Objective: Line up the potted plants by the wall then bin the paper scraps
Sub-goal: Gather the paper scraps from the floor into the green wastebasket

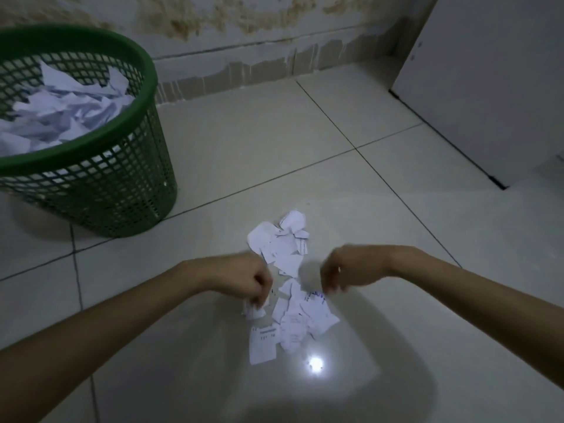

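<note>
1. Left hand: fingers curled down, pinching a white scrap at the near-left edge of the scatter; scrap looks partly lifted, blur prevents certainty.
2. Right hand: fingers curled, tips pointing down over the paper scraps. Motion blur; cannot tell whether it has hold of anything.
3. Scraps: loose group on the tiled floor between both hands, approx. centre of view, some w/ print or ink.
4. Green mesh bin: upright, far left, near the wall, well apart from the scraps. Already holds crumpled white paper.
5. Progress (est.): binning stage under way, partly done; floor scraps remain to collect and drop in bin.
6. Potted plants: none in view; line-up step cannot be verified.
</note>
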Demonstrator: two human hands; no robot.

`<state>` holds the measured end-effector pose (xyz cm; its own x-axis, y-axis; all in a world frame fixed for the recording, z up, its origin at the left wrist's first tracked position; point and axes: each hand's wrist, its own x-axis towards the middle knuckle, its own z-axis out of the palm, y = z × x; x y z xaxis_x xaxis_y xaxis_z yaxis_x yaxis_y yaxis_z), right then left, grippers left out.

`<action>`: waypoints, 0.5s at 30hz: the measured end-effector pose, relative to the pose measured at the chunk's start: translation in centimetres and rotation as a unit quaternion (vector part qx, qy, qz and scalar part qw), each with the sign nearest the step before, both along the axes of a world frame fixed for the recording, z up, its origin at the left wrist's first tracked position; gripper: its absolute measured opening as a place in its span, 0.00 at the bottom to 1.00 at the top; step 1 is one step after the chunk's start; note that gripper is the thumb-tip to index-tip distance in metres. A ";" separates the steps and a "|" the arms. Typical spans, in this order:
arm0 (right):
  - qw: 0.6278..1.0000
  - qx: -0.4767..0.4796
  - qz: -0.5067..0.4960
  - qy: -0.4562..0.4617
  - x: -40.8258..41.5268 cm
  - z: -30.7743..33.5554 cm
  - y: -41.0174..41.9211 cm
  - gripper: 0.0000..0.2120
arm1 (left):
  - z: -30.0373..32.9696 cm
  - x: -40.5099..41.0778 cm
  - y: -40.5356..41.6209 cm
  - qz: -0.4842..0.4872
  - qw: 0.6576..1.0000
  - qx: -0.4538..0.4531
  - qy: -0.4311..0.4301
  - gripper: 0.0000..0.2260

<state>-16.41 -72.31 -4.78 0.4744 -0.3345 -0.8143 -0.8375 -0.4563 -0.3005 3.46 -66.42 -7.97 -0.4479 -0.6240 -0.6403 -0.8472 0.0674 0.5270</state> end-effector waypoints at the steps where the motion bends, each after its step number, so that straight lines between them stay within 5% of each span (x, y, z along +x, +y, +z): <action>1: 0.995 0.079 0.007 0.058 0.1 -0.6 0.8 0.15 | -0.2 -0.7 0.6 -0.034 0.994 0.100 -0.015 0.12; 3: 0.975 0.167 0.031 0.141 0.6 -2.7 2.3 0.15 | -1.4 -2.1 2.0 -0.091 0.965 0.239 -0.065 0.12; 5: 0.972 0.183 0.029 0.143 1.4 -4.7 3.2 0.15 | -2.1 -3.0 3.0 -0.073 0.957 0.269 -0.085 0.14; 10: 0.983 0.114 -0.135 -0.048 2.5 -4.3 1.9 0.15 | -1.7 -1.7 1.6 0.014 0.999 0.042 0.008 0.16; 15: 0.994 -0.002 -0.092 -0.060 1.6 -2.9 0.9 0.14 | -2.1 0.5 1.4 0.079 0.988 -0.128 0.027 0.10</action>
<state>-14.78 -71.45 -7.65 0.4985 -0.4281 -0.7538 -0.8651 -0.3010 -0.4012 3.94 -65.05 -10.05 -0.3609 -0.8280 -0.4291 -0.8285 0.0733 0.5552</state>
